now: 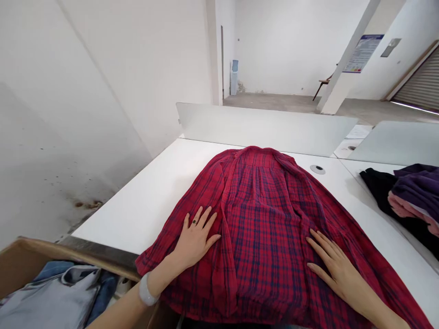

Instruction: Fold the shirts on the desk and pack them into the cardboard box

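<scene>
Red plaid shirt [264, 219] lies spread on white table [154, 192], hem over near edge. Left hand [196, 237] flat on shirt's left side, fingers spread, no pinch. Right hand [338, 267] flat on right side, fingers spread. Dark clothes pile [408, 192] at table's right edge; cardboard box [24, 256] w/ clothes below near-left corner.

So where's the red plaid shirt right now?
Head view, centre: the shirt lies spread on the white table under the left hand and right hand, dark clothes at its right.
</scene>
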{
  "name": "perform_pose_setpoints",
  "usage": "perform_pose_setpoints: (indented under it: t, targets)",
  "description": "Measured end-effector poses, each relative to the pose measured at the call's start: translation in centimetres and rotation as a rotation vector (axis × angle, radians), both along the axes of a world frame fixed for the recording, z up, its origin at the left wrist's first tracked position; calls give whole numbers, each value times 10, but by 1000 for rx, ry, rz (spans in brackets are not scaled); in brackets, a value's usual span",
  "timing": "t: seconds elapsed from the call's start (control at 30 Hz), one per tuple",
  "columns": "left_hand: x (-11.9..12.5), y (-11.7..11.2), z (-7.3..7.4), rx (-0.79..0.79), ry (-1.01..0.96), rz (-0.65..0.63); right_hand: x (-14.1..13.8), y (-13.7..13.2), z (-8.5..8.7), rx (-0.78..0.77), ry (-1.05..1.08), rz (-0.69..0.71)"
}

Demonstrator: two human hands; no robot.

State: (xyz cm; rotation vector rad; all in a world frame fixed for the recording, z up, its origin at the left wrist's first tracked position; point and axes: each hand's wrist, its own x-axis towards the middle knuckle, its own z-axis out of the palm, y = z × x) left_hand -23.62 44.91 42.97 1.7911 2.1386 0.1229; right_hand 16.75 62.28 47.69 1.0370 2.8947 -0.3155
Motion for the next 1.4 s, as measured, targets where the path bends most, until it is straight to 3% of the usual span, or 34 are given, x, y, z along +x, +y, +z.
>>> perform_pose_setpoints:
  t: [0.13, 0.23, 0.3, 0.37, 0.47, 0.63, 0.8, 0.93, 1.07, 1.27, 1.4]
  targets:
    - [-7, 17, 11, 40, -7, 35, -26, 24, 28, -118, 85, -47]
    - [-9, 52, 16, 75, -62, 69, -80, 58, 48, -190, 172, -141]
    - [-5, 74, 16, 45, -144, 121, -128, 84, 47, -303, 208, -154]
    - [1, 88, 13, 14, -230, 199, -178, 111, 31, -453, 237, -136]
    - [11, 93, 6, 34, -271, 251, -246, 150, -12, -543, 251, -217]
    - [14, 89, 0, 33, -277, 234, -338, 193, -79, -409, 221, -340]
    - [10, 92, 5, -11, -330, 177, -398, 206, -119, -281, 233, -374]
    - [10, 93, 6, -64, -364, 162, -405, 216, -144, -311, 274, -381]
    - [9, 91, 9, -133, -392, 178, -381, 238, -159, -388, 469, -408]
    - [11, 86, 40, -187, -515, 247, -345, 273, -162, -506, 675, -469]
    - [37, 86, 52, -165, -655, 135, -329, 282, -160, -486, 609, -480]
